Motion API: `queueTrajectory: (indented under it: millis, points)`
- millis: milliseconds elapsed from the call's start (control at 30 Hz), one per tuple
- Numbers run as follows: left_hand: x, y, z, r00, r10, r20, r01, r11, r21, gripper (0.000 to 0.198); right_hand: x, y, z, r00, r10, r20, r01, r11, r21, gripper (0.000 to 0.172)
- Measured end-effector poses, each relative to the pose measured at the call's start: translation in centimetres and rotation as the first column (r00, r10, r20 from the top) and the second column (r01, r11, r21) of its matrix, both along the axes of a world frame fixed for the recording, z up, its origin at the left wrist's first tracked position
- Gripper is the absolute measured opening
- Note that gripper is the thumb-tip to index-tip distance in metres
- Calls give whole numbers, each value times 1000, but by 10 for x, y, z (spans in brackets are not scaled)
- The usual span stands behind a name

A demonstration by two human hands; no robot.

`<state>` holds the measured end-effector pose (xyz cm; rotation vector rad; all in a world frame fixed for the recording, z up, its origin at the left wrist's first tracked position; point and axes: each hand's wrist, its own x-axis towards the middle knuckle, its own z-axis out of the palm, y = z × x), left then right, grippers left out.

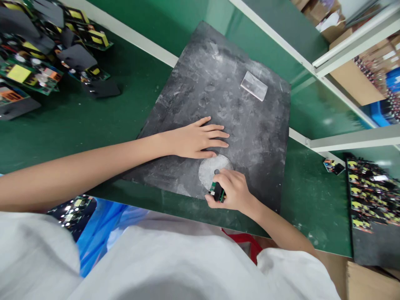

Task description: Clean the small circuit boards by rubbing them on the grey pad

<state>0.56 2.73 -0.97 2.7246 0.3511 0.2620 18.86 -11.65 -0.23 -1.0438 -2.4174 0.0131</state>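
One circuit board was pinched in the right hand, by a pale disc on the black mat. Beyond, the left hand lay flat there, fingers spread. Farther off sat a grey slab; other boards crowded the tabletop at left.

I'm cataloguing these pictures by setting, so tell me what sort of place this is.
Probably an electronics workshop or assembly area: circuit boards lie piled on the left of the green bench, more boards are massed at the right, and the right hand holds a small green-and-black electronic part.
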Motion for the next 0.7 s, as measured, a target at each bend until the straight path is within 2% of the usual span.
queueTrajectory:
  millis: [433,700]
  points:
    - [1,-1,0,1000,8,-23,-8,1000,6,44,-1,0,2,999,-6,-38,6,1000,1,23]
    - [1,0,-4,999,2,38,-2,1000,8,43,-1,0,3,999,-6,-32,6,1000,4,23]
